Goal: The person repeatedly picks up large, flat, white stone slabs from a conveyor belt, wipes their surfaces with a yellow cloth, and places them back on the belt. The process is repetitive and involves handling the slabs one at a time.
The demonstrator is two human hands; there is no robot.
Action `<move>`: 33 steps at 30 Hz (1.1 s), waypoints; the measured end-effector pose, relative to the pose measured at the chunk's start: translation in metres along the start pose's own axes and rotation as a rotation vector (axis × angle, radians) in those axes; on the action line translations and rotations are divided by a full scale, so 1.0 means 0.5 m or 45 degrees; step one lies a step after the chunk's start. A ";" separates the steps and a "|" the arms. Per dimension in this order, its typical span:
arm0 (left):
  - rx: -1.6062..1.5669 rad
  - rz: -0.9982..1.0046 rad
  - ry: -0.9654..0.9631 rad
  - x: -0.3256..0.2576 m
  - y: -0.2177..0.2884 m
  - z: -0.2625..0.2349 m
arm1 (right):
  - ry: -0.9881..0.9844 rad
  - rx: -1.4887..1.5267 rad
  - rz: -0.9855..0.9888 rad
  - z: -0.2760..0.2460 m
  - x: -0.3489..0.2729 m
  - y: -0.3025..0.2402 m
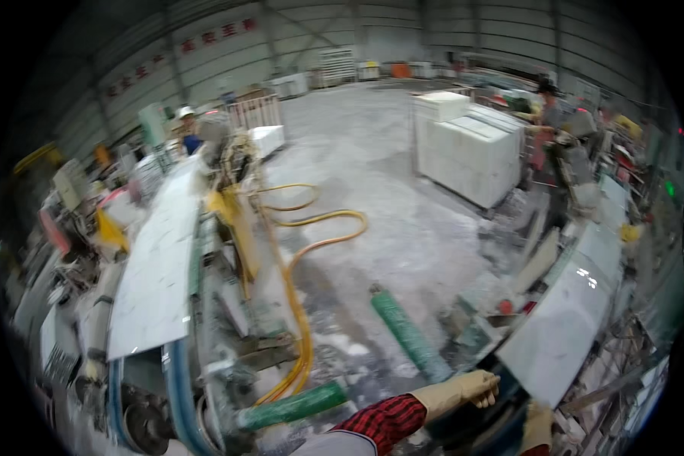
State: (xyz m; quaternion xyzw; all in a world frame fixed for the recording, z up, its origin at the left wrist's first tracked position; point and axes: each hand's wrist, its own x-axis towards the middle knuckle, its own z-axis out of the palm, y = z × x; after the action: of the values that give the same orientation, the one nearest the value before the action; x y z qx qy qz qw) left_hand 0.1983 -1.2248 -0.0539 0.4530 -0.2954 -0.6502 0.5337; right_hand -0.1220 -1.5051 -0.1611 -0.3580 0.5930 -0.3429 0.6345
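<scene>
My left hand [463, 391], in a cream glove below a red-and-black plaid sleeve, reaches in from the lower edge. Its fingers are curled in, and I see nothing in them. It hovers just left of the near end of a glossy white slab [558, 334] lying on the right-hand line. Of my right hand [538, 429] only a piece of the cream glove shows, low beside that slab; its fingers are hidden. Between the gloves a dark belt end [501, 425] is partly visible.
Left, another white slab [159, 258] rests on a line with blue belts [178, 387]. Green rollers [406, 334] and yellow hoses [300, 304] lie about the floor. A white block stack [467, 148] stands ahead. Two people [190, 133] work farther off, one each side. Broken offcuts [593, 418] heap at right.
</scene>
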 end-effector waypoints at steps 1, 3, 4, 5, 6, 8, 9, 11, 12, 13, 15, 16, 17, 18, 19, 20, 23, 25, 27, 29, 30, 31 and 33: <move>-0.002 -0.052 0.125 -0.096 -0.001 0.009 | -0.033 0.081 0.014 -0.001 -0.008 -0.015; -0.249 -0.005 0.314 -0.296 -0.050 0.022 | -0.140 0.147 0.003 0.001 -0.043 -0.038; -0.252 -0.085 0.502 -0.420 -0.092 0.015 | -0.205 0.119 0.009 0.012 -0.069 -0.036; -0.428 -0.094 0.747 -0.543 -0.160 0.023 | -0.278 0.198 -0.010 0.030 -0.092 -0.042; -0.418 -0.115 0.978 -0.660 -0.226 0.019 | -0.331 0.280 0.018 0.039 -0.118 -0.015; -0.449 -0.125 1.305 -0.881 -0.310 0.043 | -0.355 0.437 0.123 0.095 -0.197 0.024; -0.518 -0.083 1.386 -0.975 -0.342 0.043 | -0.370 0.377 0.168 0.134 -0.241 0.053; -0.625 -0.078 1.629 -1.119 -0.376 0.062 | -0.515 0.337 0.326 0.217 -0.357 0.135; -0.602 0.004 1.752 -1.195 -0.384 0.096 | -0.641 0.245 0.407 0.254 -0.452 0.184; -0.537 0.094 1.810 -1.248 -0.390 0.117 | -0.917 0.318 0.715 0.276 -0.537 0.238; -0.579 0.194 1.916 -1.327 -0.387 0.152 | -1.245 0.774 1.475 0.344 -0.729 0.325; -0.557 0.181 1.988 -1.360 -0.389 0.165 | -1.434 0.700 1.362 0.376 -0.835 0.371; -0.599 0.237 2.064 -1.387 -0.394 0.175 | -1.532 0.322 1.217 0.397 -0.924 0.393; -0.612 0.307 2.145 -1.414 -0.403 0.181 | -1.579 -0.072 1.058 0.431 -1.012 0.412; -0.681 0.372 2.166 -1.442 -0.416 0.185 | -1.816 -0.273 0.918 0.457 -1.090 0.420; -0.720 0.444 2.190 -1.474 -0.432 0.187 | -2.046 -0.454 0.770 0.481 -1.163 0.427; -0.709 0.647 2.224 -1.594 -0.504 0.203 | -2.335 -0.677 0.434 0.540 -1.355 0.453; -0.674 0.725 2.235 -1.688 -0.564 0.224 | -2.265 -0.731 0.445 0.568 -1.469 0.498; -0.767 0.736 2.385 -1.787 -0.628 0.253 | -2.127 -0.814 0.520 0.597 -1.570 0.552; -0.750 0.765 2.541 -1.890 -0.679 0.281 | -2.272 -0.827 0.394 0.621 -1.668 0.613; -0.701 0.760 2.638 -1.938 -0.700 0.294 | -2.226 -0.896 0.323 0.630 -1.716 0.644; -0.645 0.745 2.733 -1.981 -0.717 0.303 | -2.285 -0.871 0.258 0.633 -1.757 0.670; -0.697 0.858 2.822 -2.050 -0.740 0.312 | -2.381 -0.908 0.161 0.632 -1.831 0.713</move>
State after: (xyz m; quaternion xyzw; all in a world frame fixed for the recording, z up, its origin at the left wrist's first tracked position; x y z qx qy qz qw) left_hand -0.0800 -0.1600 -0.0294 0.5388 0.3714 0.2272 0.7212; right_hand 0.1409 -0.5218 0.0087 -0.6208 -0.0579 0.3084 0.7185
